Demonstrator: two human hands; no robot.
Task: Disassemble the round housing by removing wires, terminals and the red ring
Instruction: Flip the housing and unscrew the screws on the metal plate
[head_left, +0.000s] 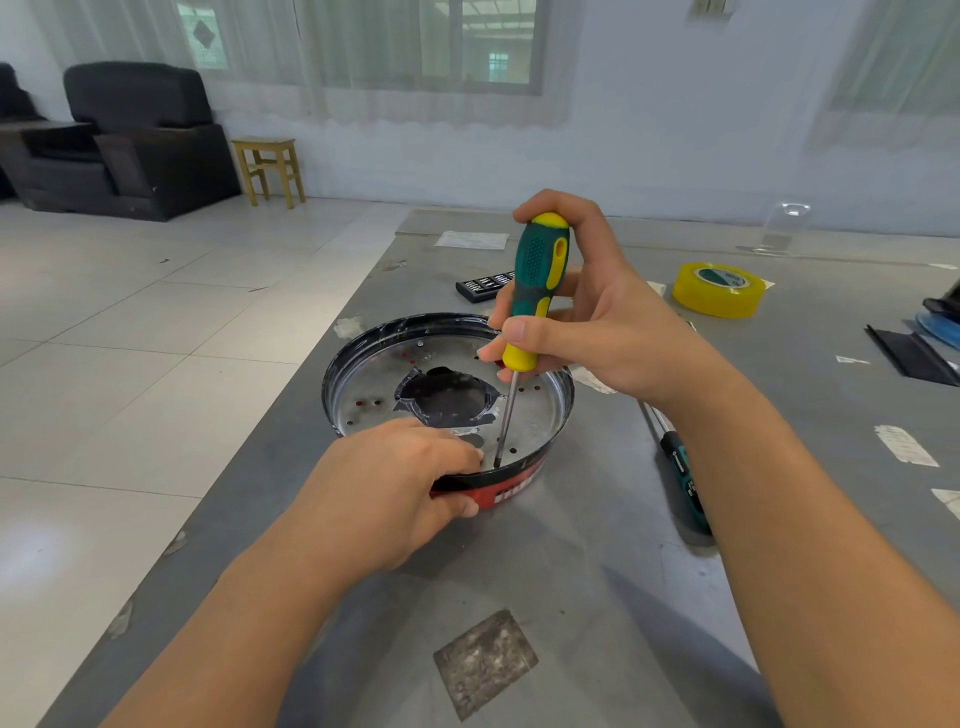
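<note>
The round housing (384, 384) lies open side up on the grey table (597, 571), a shiny metal plate with a dark central hole inside a black rim. A red ring (511, 488) with white lettering shows on its near outer side. My left hand (395, 488) grips the near rim, fingers inside and thumb on the red ring. My right hand (587, 322) holds a green and yellow screwdriver (537, 275) nearly upright. Its tip touches the plate close to the near rim, beside my left fingertips. No wires or terminals are visible.
A second screwdriver (680, 467) lies on the table right of the housing, partly under my right forearm. A yellow tape roll (719, 288) sits far right, a black bit case (480, 285) behind the housing, dark items (914, 353) at the right edge. The table's left edge drops to tiled floor.
</note>
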